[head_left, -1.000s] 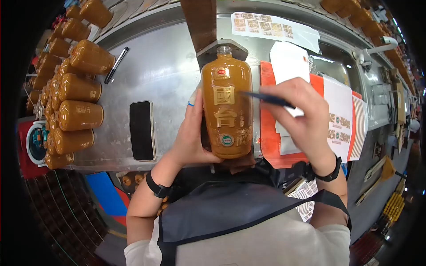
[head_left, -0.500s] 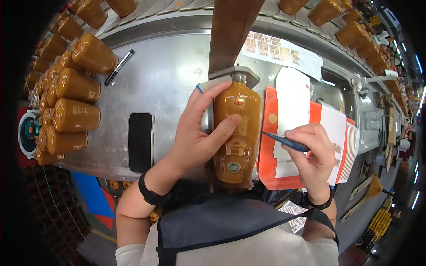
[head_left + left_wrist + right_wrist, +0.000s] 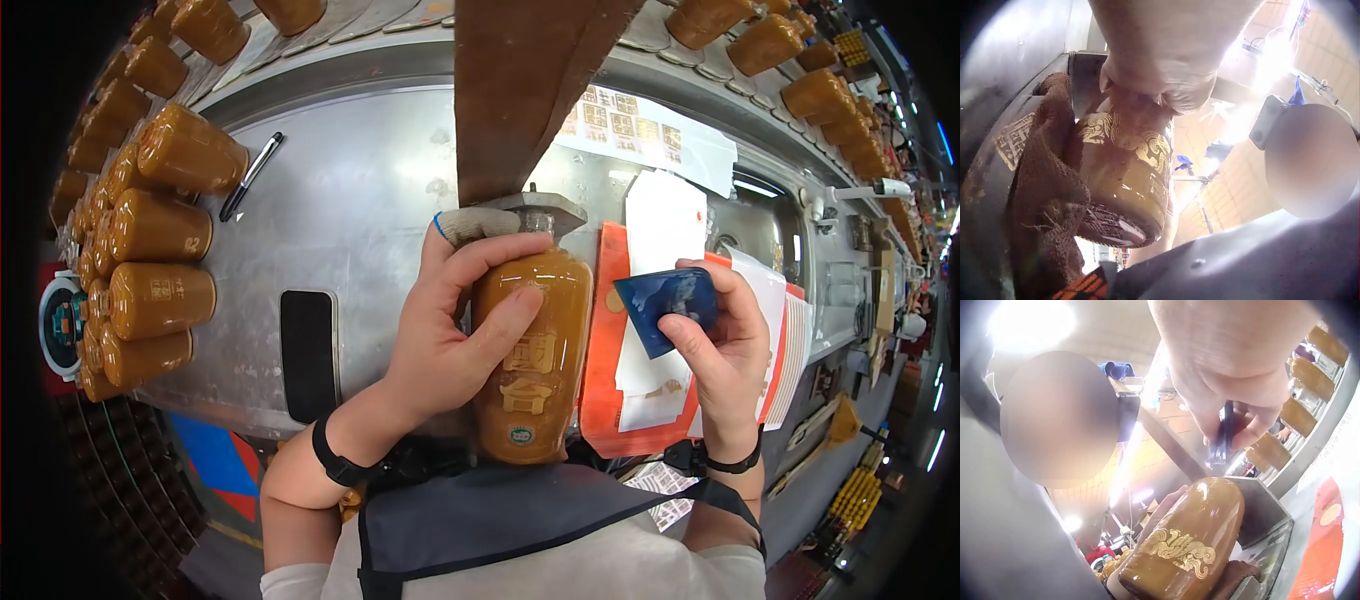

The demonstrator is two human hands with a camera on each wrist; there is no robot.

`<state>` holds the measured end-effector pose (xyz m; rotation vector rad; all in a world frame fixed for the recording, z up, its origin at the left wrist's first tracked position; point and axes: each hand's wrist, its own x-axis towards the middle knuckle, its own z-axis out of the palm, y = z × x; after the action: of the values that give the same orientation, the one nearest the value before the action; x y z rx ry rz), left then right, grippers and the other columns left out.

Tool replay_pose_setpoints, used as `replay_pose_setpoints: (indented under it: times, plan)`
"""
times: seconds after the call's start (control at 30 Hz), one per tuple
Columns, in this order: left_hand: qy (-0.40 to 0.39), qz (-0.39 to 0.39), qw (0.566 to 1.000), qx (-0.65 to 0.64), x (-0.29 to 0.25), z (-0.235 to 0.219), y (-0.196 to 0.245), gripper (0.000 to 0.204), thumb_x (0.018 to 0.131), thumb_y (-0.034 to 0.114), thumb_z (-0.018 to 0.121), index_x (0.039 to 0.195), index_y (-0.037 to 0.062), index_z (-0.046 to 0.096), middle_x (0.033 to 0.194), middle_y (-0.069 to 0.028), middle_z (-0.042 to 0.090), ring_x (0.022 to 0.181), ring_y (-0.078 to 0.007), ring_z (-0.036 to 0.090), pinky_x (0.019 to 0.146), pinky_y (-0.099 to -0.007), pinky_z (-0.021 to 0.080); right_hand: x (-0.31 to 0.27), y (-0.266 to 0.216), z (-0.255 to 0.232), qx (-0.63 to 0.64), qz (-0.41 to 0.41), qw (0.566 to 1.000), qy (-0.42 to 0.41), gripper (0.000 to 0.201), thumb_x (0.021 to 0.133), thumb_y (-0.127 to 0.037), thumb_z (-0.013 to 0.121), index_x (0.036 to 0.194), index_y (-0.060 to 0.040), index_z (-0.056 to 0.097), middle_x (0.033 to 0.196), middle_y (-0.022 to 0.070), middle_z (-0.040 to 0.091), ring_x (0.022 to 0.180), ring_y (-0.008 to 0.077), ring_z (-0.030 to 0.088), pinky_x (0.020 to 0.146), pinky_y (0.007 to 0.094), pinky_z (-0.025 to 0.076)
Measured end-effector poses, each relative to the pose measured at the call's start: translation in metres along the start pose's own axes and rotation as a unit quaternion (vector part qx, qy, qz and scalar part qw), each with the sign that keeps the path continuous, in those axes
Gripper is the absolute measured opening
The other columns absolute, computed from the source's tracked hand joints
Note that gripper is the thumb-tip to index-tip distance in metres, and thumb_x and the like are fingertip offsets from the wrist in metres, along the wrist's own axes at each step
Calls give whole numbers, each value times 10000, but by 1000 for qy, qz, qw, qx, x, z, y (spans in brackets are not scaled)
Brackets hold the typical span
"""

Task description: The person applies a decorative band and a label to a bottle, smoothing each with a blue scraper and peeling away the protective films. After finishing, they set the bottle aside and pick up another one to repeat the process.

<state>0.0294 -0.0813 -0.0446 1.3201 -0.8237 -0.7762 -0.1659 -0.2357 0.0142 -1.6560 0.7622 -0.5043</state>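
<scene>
An amber glass bottle [image 3: 545,410] with gold characters lies with its neck pointing away from me, below a grey metal bracket. My left hand [image 3: 440,325] grips its shoulder, thumb across the front and a finger along the top by the neck. Grey fabric with a blue edge covers one finger. To the right, apart from the bottle, my right hand [image 3: 735,365] pinches a flat blue scraper [image 3: 665,310] between thumb and fingers. In the left wrist view, the bottle's base [image 3: 1125,219] shows beside a brown cloth [image 3: 1047,181]; gold scrollwork [image 3: 1182,553] shows in the right wrist view.
Printed label sheets [image 3: 640,130] and white papers on an orange-red folder [image 3: 605,400] lie at right. A phone [image 3: 309,355], a pen [image 3: 250,178] and stacked amber bottles [image 3: 162,300] are at left. A brown beam [image 3: 530,90] rises behind the bracket.
My left hand has gone from the bottle's lower side up to its shoulder. My right hand has drawn away from the bottle, turning the scraper's flat face into view. The bottle appears nearer my body.
</scene>
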Motion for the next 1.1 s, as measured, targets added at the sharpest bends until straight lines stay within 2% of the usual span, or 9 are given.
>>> replay_pose_setpoints:
  times: [0.1,0.43,0.5,0.6,0.7,0.8,0.93,1.03,1.1]
  plan:
    - [-11,-37,999,-24,0,-2,2,355,919,95,658,1272,68,646,1279,-109,439,1213,-227,477,1057,-324,383,4,2,0,24,13,1000,-3,422,862,2,746,1246,30,574,1131,84,665,1005,120,640,897,253,506]
    - [-34,-67,997,-32,0,-8,7,368,931,106,631,1298,72,637,1278,-114,451,1233,-235,458,1078,-329,352,28,-21,17,75,42,995,-59,394,919,-32,690,1291,25,570,1152,64,648,1039,107,616,915,247,496]
    - [-33,-74,996,-44,0,-8,6,368,918,119,664,1283,80,643,1266,-112,463,1234,-235,454,1078,-332,356,33,-24,17,53,42,993,-101,394,927,-39,682,1300,23,568,1178,69,640,1060,111,610,930,251,491]
    - [-17,-63,997,-30,3,-5,8,338,895,147,710,1226,91,672,1236,-102,474,1212,-227,471,1057,-330,381,36,-24,20,48,14,993,-107,387,932,-40,675,1300,20,569,1193,70,636,1071,112,607,941,254,487]
    - [-5,-103,995,-20,8,-3,10,299,875,170,744,1162,99,699,1203,-91,479,1172,-214,493,1026,-324,409,37,-23,22,51,13,994,-99,383,934,-38,672,1299,19,569,1191,70,638,1069,114,608,946,255,484]
    - [-8,-91,996,-11,9,-4,11,268,876,173,743,1132,100,712,1181,-86,481,1136,-205,510,1002,-315,423,36,-21,22,57,16,994,-89,381,934,-35,670,1298,18,571,1195,68,638,1071,113,606,950,257,482]
    - [-17,-115,993,-38,9,-7,10,271,884,171,734,1143,95,706,1184,-87,478,1129,-204,509,1001,-312,421,36,-17,15,60,22,994,-90,376,934,-31,667,1296,16,573,1194,64,641,1063,107,609,941,250,484]
    - [-28,-73,997,-26,9,-9,8,275,897,169,720,1160,91,701,1208,-91,467,1142,-204,507,1017,-311,412,37,-16,13,55,36,994,-92,372,935,-27,664,1295,13,577,1185,59,646,1052,98,612,931,241,487]
    - [-39,-101,992,-64,8,-9,8,284,914,162,697,1188,87,691,1239,-98,451,1169,-209,497,1041,-315,397,36,-16,16,60,23,996,-67,370,937,-27,662,1296,8,579,1170,54,651,1042,92,615,919,232,490]
